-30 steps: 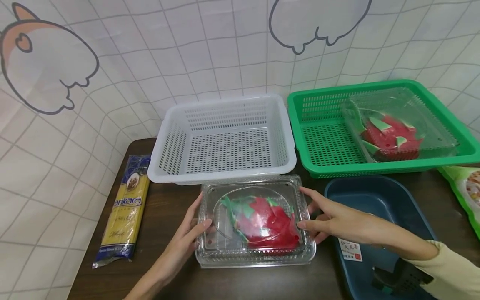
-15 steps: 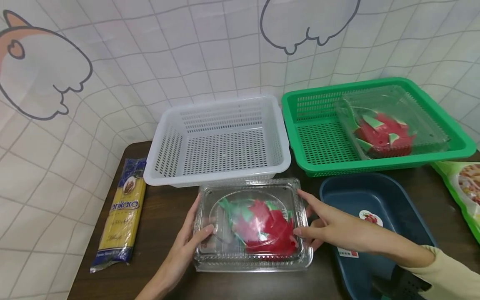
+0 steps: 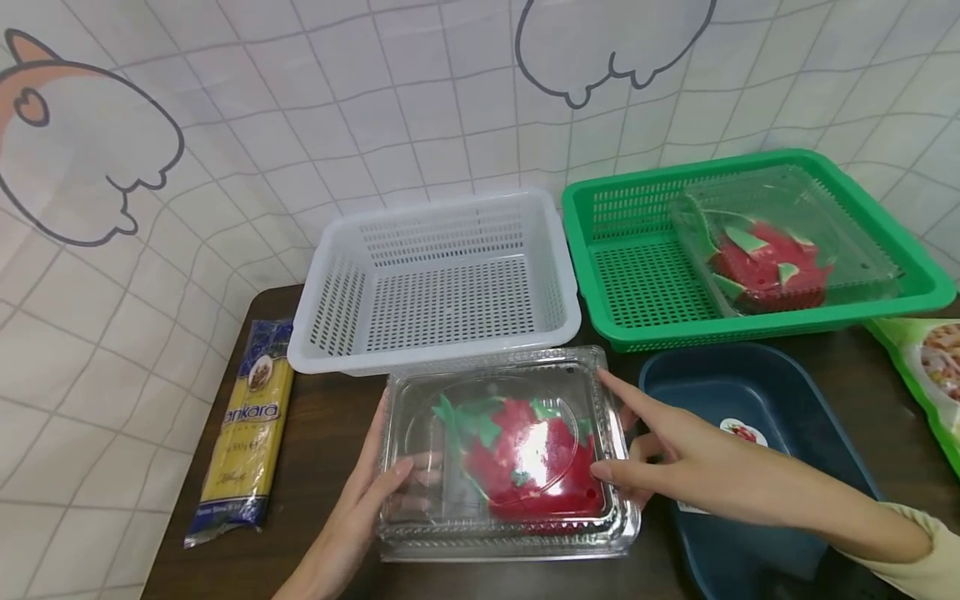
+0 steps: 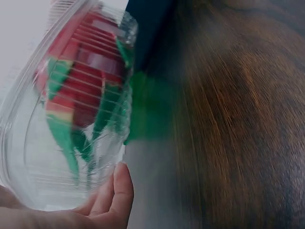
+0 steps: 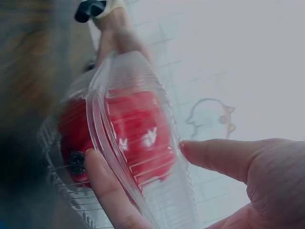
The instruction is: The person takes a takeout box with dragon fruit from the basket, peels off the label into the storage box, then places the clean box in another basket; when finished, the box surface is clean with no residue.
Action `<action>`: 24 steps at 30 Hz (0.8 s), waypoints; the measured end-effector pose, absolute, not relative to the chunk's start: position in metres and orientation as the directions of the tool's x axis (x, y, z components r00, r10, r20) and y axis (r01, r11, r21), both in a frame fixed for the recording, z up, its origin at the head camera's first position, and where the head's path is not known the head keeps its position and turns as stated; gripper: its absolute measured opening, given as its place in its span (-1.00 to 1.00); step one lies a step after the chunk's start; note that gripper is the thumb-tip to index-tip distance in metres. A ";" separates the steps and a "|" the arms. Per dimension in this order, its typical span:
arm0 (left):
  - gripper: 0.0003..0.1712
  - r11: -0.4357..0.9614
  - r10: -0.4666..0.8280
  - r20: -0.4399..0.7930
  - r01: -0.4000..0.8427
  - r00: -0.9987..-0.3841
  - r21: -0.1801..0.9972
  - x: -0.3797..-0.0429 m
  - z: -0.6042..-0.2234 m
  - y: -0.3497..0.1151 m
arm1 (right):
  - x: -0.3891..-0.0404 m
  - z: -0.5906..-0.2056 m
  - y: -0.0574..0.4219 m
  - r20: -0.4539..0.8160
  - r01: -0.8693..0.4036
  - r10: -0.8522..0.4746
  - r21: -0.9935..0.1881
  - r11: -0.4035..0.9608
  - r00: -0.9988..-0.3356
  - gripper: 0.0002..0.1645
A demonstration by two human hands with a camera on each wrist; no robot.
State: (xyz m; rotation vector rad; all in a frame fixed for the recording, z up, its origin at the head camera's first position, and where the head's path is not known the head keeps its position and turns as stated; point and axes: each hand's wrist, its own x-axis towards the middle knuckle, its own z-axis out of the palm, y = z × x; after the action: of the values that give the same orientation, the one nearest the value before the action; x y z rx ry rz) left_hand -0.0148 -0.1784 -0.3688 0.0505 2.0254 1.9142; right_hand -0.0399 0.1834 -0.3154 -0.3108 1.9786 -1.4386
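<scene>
Both hands hold a clear plastic clamshell box by its two ends, lid down, with a red and green dragon fruit inside. My left hand grips the left end, thumb on the lid and the other fingers beneath. At the opposite end my right hand grips the box, its thumb on the lid's right edge. In the left wrist view the box stands raised and tilted over the dark wood, with fingertips under it. The right wrist view shows the fruit through the box wall.
Behind the box stands a white basket, with a green basket to its right holding another boxed dragon fruit. A blue tray lies under my right forearm. A pasta packet is at left, a green bag at far right.
The box looks larger now and its front edge sits lower in the head view. Both hands keep their grip on it. The head view has shifted slightly.
</scene>
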 end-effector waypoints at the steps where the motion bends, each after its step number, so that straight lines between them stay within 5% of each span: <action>1: -0.13 0.061 0.264 -0.215 -0.206 -0.940 0.977 -0.015 -0.369 -0.178 | -0.039 -0.312 0.184 -0.371 0.178 -0.541 -0.910 0.375 -0.755 0.30; 10: -0.25 -0.236 0.287 -0.051 -0.122 -0.957 0.964 -0.018 -0.359 -0.175 | -0.038 -0.292 0.185 -0.264 0.126 -0.593 -0.956 0.264 -0.761 0.19; 17: -0.26 -0.271 0.258 0.034 -0.038 -0.966 0.962 -0.023 -0.353 -0.173 | -0.045 -0.290 0.188 -0.124 -0.002 -0.615 -0.980 0.201 -0.779 0.03; 24: -0.24 -0.323 0.290 0.096 -0.003 -0.952 0.947 -0.030 -0.352 -0.167 | -0.054 -0.293 0.199 -0.001 -0.203 -0.506 -0.915 0.348 -0.863 -0.14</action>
State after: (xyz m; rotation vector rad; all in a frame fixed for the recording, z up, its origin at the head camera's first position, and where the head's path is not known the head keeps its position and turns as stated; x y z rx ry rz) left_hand -0.0300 -0.1666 -0.3515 0.3711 1.7078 2.3877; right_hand -0.0542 0.1990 -0.2927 -0.6323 2.3307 -1.5204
